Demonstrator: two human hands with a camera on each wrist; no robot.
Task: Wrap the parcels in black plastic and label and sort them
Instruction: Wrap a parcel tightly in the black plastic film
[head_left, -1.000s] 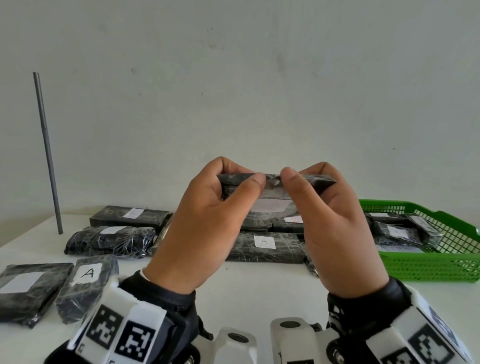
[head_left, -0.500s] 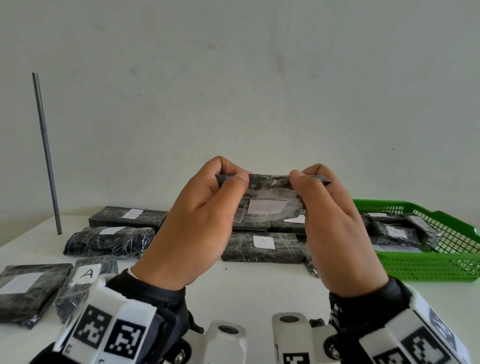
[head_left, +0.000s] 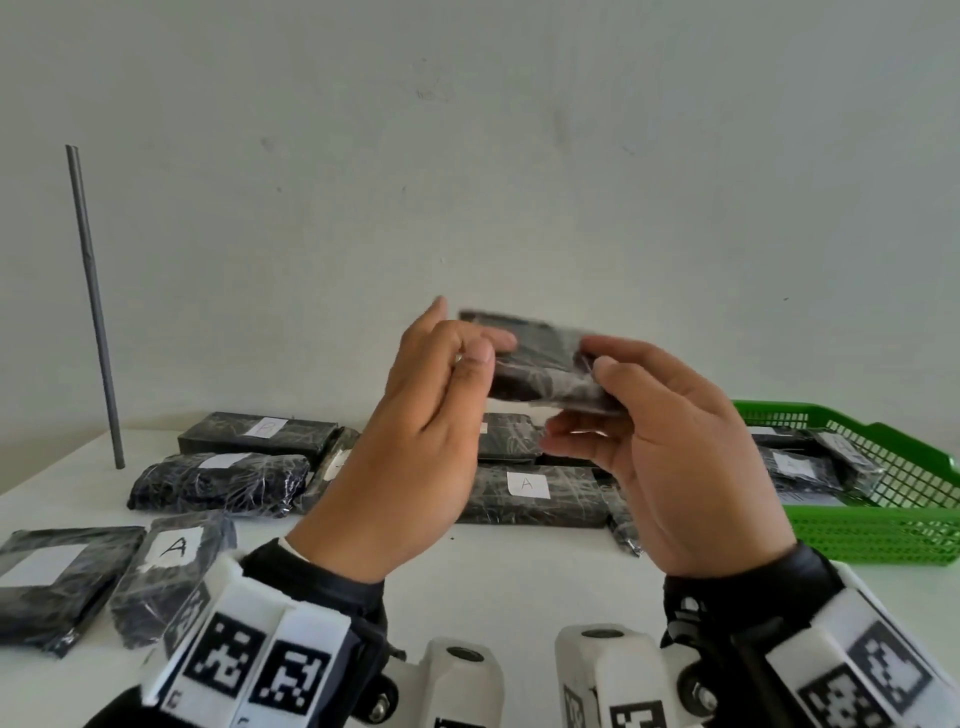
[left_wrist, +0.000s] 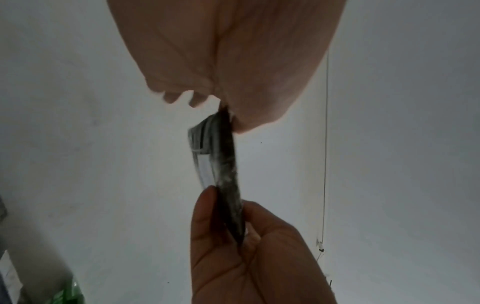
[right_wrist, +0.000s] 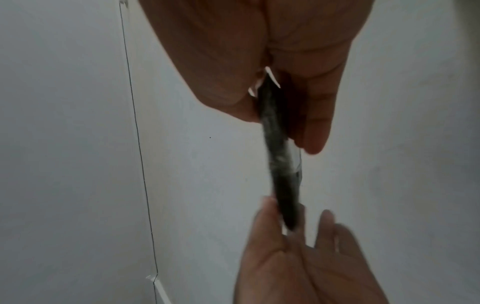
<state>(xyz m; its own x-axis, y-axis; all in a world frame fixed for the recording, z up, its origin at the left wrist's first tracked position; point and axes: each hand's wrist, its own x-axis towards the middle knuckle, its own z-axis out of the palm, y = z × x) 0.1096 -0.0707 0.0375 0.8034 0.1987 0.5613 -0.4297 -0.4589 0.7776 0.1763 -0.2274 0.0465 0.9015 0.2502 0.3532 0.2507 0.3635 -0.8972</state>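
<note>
I hold a flat parcel (head_left: 540, 369) wrapped in black plastic up in the air over the white table (head_left: 519, 577), blurred by motion. My left hand (head_left: 485, 348) pinches its left end between thumb and fingers, with the index finger sticking straight up. My right hand (head_left: 597, 384) grips the right end, thumb on top and fingers underneath. The left wrist view shows the parcel (left_wrist: 226, 164) edge-on between the left hand (left_wrist: 228, 115) and right hand (left_wrist: 228, 205), with a white label (left_wrist: 205, 170) on one face. In the right wrist view the parcel (right_wrist: 280, 164) spans right hand (right_wrist: 280, 127) and left hand (right_wrist: 283, 211).
Several wrapped parcels lie on the table behind my hands, one marked A (head_left: 527, 483), another marked A (head_left: 174, 545) at the near left. A green basket (head_left: 883, 530) at the right holds more parcels. A thin metal rod (head_left: 93, 312) stands at the far left.
The parcel, held level and edge-on before, now tilts with a dark face toward me. My left index finger has lifted off and points up. My right fingers have shifted underneath.
</note>
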